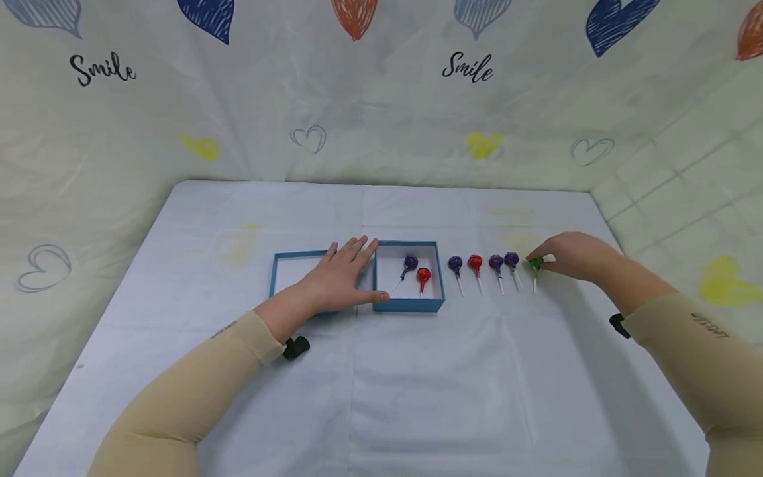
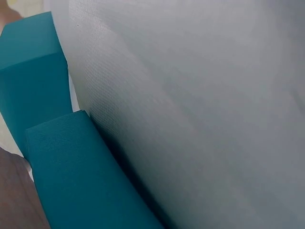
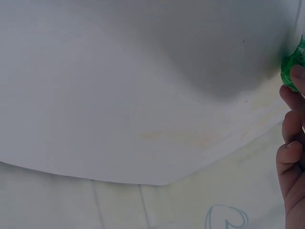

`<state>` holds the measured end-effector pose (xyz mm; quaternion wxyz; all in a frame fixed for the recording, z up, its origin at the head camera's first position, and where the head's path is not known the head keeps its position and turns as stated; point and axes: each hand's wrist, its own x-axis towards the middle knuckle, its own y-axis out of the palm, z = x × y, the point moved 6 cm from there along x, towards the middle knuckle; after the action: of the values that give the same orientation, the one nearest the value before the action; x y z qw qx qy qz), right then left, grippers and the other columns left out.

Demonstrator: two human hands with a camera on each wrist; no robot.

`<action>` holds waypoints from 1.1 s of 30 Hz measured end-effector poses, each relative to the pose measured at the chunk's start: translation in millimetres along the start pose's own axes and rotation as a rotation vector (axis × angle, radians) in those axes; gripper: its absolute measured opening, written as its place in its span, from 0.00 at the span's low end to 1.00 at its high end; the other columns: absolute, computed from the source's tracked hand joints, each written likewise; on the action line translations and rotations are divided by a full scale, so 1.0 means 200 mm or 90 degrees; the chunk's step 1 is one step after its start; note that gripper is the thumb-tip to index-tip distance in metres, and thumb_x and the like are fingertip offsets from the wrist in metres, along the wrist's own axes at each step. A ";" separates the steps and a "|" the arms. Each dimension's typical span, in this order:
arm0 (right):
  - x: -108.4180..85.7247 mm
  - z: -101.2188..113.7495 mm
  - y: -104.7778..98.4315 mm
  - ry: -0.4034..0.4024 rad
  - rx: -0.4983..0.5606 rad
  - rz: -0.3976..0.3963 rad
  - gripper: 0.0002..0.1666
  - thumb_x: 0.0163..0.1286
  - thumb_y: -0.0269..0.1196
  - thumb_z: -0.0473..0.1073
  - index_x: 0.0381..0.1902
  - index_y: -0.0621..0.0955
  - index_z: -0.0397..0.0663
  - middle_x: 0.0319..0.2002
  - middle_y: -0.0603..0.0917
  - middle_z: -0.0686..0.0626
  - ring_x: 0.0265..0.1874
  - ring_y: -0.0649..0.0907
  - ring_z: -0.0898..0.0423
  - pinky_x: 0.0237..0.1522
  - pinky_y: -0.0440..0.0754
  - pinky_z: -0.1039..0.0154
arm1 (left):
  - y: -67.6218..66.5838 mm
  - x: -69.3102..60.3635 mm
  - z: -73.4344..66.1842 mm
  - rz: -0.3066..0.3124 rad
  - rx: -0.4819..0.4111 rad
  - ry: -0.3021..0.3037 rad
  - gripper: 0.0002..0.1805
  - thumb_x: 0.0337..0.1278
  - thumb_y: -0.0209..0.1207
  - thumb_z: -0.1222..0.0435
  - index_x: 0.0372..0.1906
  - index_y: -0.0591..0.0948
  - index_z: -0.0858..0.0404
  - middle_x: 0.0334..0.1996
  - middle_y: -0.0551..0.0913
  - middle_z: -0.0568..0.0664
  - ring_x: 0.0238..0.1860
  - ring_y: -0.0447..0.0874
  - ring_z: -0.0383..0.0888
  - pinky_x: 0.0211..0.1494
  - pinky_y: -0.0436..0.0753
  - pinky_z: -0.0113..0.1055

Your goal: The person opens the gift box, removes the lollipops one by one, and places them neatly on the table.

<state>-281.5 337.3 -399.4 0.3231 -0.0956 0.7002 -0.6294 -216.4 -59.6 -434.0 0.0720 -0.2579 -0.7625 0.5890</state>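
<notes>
My left hand (image 1: 335, 283) lies with straight, spread fingers over two blue-edged boxes set side by side. It covers much of the left box (image 1: 298, 254), and its thumb rests at the front rim of the right box (image 1: 410, 305). Inside the right box are a purple lollipop (image 1: 410, 263) and a red lollipop (image 1: 424, 274). At the right end of a row of lollipops, my right hand (image 1: 575, 256) pinches a green lollipop (image 1: 535, 263) by its wrapped head, between thumb and fingers. The right wrist view shows the green wrapper (image 3: 291, 69) at its edge.
Between the right box and my right hand lie a purple lollipop (image 1: 456, 264), a red lollipop (image 1: 475, 262) and two more purple ones, sticks toward me. All stand on a white-covered table (image 1: 429, 384), backed by a heart-printed curtain (image 1: 381, 93).
</notes>
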 end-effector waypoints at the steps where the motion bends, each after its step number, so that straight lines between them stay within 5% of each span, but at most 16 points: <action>1: 0.00 0.00 0.01 0.000 0.001 -0.001 0.15 0.61 0.71 0.37 0.48 0.89 0.50 0.44 0.88 0.42 0.47 0.84 0.39 0.49 0.79 0.40 | 0.00 0.00 0.00 0.001 0.001 0.000 0.62 0.49 0.45 0.21 0.80 0.36 0.49 0.80 0.39 0.50 0.80 0.35 0.50 0.78 0.36 0.54; 11: -0.02 0.00 0.00 0.022 0.017 -0.011 0.20 0.63 0.70 0.38 0.54 0.86 0.50 0.51 0.86 0.40 0.53 0.81 0.36 0.54 0.76 0.37 | 0.00 0.00 0.00 0.006 0.002 -0.004 0.62 0.48 0.43 0.20 0.80 0.35 0.48 0.80 0.38 0.49 0.80 0.34 0.49 0.77 0.35 0.54; 18: -0.02 -0.05 0.00 0.109 0.093 -0.005 0.23 0.67 0.67 0.44 0.60 0.82 0.47 0.55 0.82 0.36 0.49 0.82 0.37 0.51 0.77 0.37 | 0.01 0.01 0.00 0.010 -0.001 -0.002 0.62 0.49 0.43 0.20 0.80 0.34 0.47 0.80 0.38 0.50 0.80 0.33 0.49 0.77 0.35 0.54; 26: 0.00 -0.08 0.05 0.176 0.174 0.021 0.28 0.68 0.66 0.51 0.61 0.80 0.42 0.49 0.85 0.38 0.52 0.79 0.35 0.49 0.77 0.38 | 0.00 0.00 -0.01 0.005 -0.009 0.000 0.62 0.49 0.45 0.21 0.80 0.36 0.49 0.80 0.39 0.51 0.80 0.34 0.50 0.77 0.36 0.54; 33: 0.01 -0.07 0.05 0.173 0.195 0.008 0.22 0.68 0.66 0.47 0.56 0.83 0.41 0.48 0.85 0.36 0.50 0.80 0.35 0.49 0.77 0.38 | 0.00 0.00 0.00 0.001 -0.004 0.000 0.62 0.49 0.44 0.21 0.80 0.36 0.48 0.80 0.38 0.50 0.80 0.34 0.49 0.77 0.35 0.54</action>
<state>-288.6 349.5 -409.7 0.2403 0.0452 0.6340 -0.7337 -216.4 -58.2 -434.7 0.0710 -0.2585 -0.7643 0.5864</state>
